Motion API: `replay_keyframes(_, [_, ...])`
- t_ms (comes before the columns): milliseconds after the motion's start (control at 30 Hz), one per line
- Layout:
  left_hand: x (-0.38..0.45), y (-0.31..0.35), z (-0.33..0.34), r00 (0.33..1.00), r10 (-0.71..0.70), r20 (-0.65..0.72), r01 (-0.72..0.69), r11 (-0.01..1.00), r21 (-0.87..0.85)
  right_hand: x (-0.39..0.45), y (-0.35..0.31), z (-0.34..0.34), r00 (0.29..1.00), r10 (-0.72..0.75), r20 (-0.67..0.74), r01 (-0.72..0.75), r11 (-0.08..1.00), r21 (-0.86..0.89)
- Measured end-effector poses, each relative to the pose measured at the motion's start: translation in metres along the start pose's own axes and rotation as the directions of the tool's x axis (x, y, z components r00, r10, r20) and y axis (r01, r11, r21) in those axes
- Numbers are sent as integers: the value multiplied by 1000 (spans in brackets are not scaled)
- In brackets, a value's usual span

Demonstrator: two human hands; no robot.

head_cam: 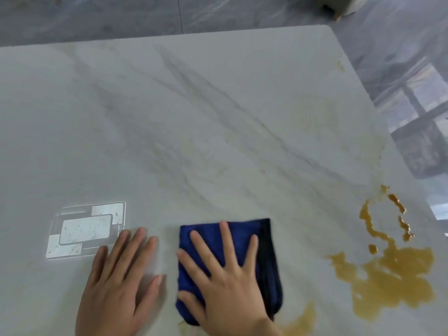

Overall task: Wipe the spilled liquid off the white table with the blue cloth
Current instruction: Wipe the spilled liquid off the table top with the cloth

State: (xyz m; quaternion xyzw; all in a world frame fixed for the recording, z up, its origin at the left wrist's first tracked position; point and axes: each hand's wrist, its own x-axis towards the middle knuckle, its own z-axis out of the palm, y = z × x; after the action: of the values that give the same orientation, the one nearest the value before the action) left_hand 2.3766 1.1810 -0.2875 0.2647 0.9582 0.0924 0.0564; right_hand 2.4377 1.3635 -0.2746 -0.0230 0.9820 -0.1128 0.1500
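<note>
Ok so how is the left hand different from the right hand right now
The right hand presses flat on the folded blue cloth, while the left hand rests on the bare white table. The right hand's fingers are spread wide; the left hand's fingers lie closer together. The right hand is nearer the brown spill; the left hand is nearer the bright reflection. Both lie palm down with straight fingers.

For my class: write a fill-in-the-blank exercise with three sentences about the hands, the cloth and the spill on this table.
1. The right hand presses flat on the folded ____ cloth.
2. The left hand rests open on the white ____.
3. The biggest brown puddle lies to the ____ of the cloth.

Missing words: blue; table; right
</note>
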Motion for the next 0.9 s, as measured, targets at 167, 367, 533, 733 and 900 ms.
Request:
replay_keyframes(167, [1,0,-4,998,-11,69,10,1000,18,52,28,-14,996,28,-85,-35,996,-83])
replay_keyframes(367, [0,-4,-1,998,-7,67,7,1000,-2,-1,63,-9,931,346,-116,-357,930,-92])
replay_keyframes(533, [0,-4,0,998,7,55,-8,1000,19,-49,-16,20,993,88,-78,-90,996,-10])
replay_keyframes(733, [-1,-6,4,1000,19,21,-20,998,57,4,-37,13,981,78,-179,-98,990,-103])
replay_keyframes(900, [-3,-7,5,1000,-1,30,-1,998,56,-18,-27,21,949,255,-184,-269,962,-56])
